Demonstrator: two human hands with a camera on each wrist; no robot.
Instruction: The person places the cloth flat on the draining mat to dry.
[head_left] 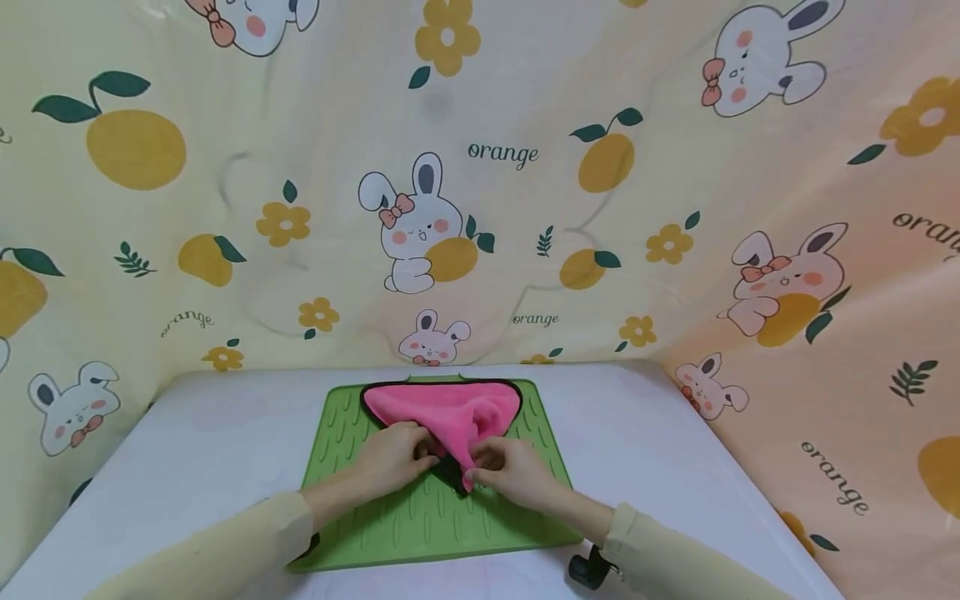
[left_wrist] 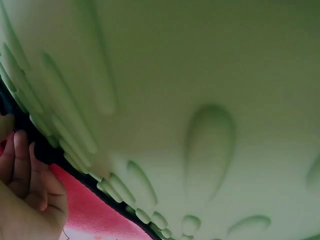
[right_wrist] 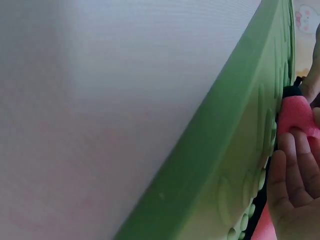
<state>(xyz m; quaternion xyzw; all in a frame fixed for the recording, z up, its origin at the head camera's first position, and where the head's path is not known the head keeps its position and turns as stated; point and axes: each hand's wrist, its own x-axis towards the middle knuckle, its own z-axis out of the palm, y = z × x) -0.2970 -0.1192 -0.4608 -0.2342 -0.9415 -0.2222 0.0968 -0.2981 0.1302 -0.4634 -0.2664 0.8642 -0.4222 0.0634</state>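
Observation:
A pink plush cloth with a black border lies over the far part of a green ridged mat. Its near part is gathered and folded toward the middle. At the fold's left side my left hand pinches the cloth by its black edge. My right hand pinches the near pink tip between thumb and fingers. In the left wrist view, fingers curl by the dark border. The right wrist view has the right fingers against the pink fabric, beside the mat's side wall.
The mat sits on a white-covered table. Behind and at both sides hangs a cream sheet printed with rabbits and oranges. A small black device is by the right sleeve, near the mat's front right corner.

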